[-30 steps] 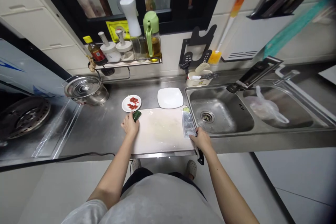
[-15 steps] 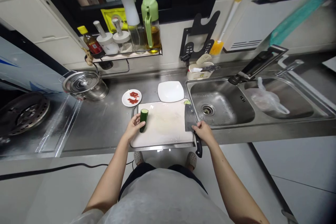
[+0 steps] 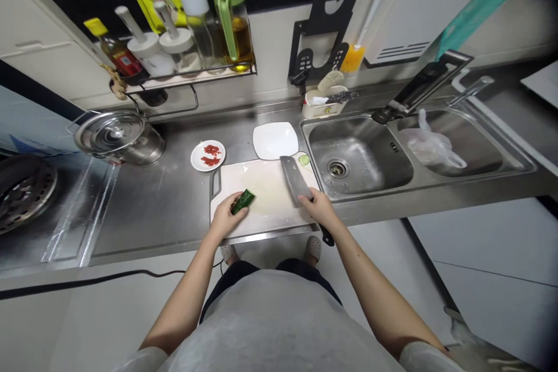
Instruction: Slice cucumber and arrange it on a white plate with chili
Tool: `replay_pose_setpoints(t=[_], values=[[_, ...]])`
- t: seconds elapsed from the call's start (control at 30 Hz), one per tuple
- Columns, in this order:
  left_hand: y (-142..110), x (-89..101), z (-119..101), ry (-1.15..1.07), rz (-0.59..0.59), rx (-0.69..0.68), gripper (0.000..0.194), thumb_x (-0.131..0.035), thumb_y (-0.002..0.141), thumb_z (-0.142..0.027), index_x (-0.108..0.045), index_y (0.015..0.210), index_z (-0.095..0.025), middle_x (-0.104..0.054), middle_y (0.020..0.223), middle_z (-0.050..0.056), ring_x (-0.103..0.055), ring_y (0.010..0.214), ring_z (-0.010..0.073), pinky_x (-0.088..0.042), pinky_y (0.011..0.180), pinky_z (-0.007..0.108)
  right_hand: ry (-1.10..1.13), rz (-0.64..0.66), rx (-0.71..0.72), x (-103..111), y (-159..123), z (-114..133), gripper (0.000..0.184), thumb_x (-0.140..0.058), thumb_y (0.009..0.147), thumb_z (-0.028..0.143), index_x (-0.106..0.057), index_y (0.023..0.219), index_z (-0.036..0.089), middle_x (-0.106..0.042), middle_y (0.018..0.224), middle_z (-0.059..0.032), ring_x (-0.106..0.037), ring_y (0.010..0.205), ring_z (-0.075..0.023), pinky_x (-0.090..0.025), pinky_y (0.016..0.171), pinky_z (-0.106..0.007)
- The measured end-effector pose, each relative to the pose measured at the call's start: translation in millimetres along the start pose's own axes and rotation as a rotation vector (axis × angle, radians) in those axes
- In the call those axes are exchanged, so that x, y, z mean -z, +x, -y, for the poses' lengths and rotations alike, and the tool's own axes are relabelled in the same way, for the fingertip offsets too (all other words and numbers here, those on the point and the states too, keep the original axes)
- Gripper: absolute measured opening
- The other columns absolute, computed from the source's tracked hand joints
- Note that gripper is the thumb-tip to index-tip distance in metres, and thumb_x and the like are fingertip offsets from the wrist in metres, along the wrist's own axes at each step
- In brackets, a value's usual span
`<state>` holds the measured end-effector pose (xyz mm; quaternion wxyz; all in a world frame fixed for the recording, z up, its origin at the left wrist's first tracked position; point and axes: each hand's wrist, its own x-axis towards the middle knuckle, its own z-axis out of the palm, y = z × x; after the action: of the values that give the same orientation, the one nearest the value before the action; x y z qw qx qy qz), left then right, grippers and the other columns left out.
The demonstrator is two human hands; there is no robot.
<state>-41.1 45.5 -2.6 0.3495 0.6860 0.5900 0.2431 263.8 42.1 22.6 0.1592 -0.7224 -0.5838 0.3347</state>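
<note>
My left hand point(image 3: 227, 216) is closed around a short piece of dark green cucumber point(image 3: 243, 201), which lies slanted over the left part of a white cutting board point(image 3: 265, 215). My right hand point(image 3: 317, 207) grips a cleaver point(image 3: 294, 179) where blade and black handle meet. The broad blade points away from me over the board's right side, and the handle's end sticks out past the near edge. A pale cucumber end slice point(image 3: 304, 160) lies at the board's far right corner.
Behind the board sit a white square plate point(image 3: 275, 140) and a small plate point(image 3: 196, 155) with chopped red bits. A double sink point(image 3: 361, 151) is at right, a lidded steel pot point(image 3: 148, 145) at left. A condiment rack point(image 3: 204, 75) hangs above the counter.
The cucumber has gone from standing upright to lying slanted, moved toward the board's middle. The cleaver has come left and tilted, off the board's right edge. The camera view has shifted.
</note>
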Motion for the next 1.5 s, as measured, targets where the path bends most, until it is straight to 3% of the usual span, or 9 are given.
replay_pose_setpoints(t=[0.1,0.23,0.53,0.9,1.5], values=[[-3.4,-5.2,-1.0,0.124,0.004,-0.058,0.050,-0.061,0.079,-0.032,-0.053,0.128,-0.023,-0.060,0.119,0.006,-0.058,0.105,0.0193,-0.046,0.091,0.032,-0.231,0.071,0.071,0.1,-6.3,25.3,0.023,-0.042,0.089,0.037,-0.058,0.090,0.020,-0.066,0.080,-0.0039,-0.058,0.075,-0.0170,-0.034,0.061,-0.024],[-8.6,-5.2,-2.6,0.288,0.032,-0.093,0.049,-0.056,0.083,-0.033,-0.051,0.132,-0.027,-0.061,0.118,0.005,-0.058,0.105,0.0195,-0.045,0.093,0.032,-0.465,0.187,0.130,-7.3,-11.6,51.3,0.028,-0.035,0.095,0.034,-0.057,0.104,0.019,-0.068,0.088,-0.0070,-0.061,0.081,-0.0196,-0.034,0.065,-0.025],[-9.7,-15.1,-0.5,0.379,-0.090,-0.129,0.037,-0.048,0.091,-0.035,-0.059,0.126,-0.029,-0.058,0.122,0.006,-0.056,0.108,0.0188,-0.046,0.094,0.031,-0.569,0.365,0.199,-16.6,-19.2,77.2,0.032,-0.027,0.099,0.031,-0.052,0.115,0.019,-0.068,0.091,-0.0099,-0.065,0.085,-0.0218,-0.040,0.068,-0.028],[-7.6,-19.6,7.6,0.392,-0.118,-0.153,0.034,-0.050,0.090,-0.033,-0.064,0.121,-0.029,-0.060,0.119,0.006,-0.057,0.100,0.0181,-0.046,0.093,0.032,-0.603,0.422,0.271,-19.5,-36.3,85.1,0.027,-0.032,0.095,0.021,-0.052,0.112,0.019,-0.069,0.085,-0.0099,-0.067,0.082,-0.0238,-0.043,0.066,-0.028],[-4.9,-20.8,14.2,0.340,-0.160,-0.178,0.028,-0.052,0.089,-0.032,-0.068,0.112,-0.027,-0.063,0.115,0.006,-0.059,0.097,0.0173,-0.048,0.091,0.031,-0.627,0.475,0.256,-27.2,-34.0,92.8,0.029,-0.032,0.092,0.009,-0.050,0.113,0.017,-0.069,0.083,-0.0125,-0.069,0.086,-0.0255,-0.047,0.068,-0.029]])
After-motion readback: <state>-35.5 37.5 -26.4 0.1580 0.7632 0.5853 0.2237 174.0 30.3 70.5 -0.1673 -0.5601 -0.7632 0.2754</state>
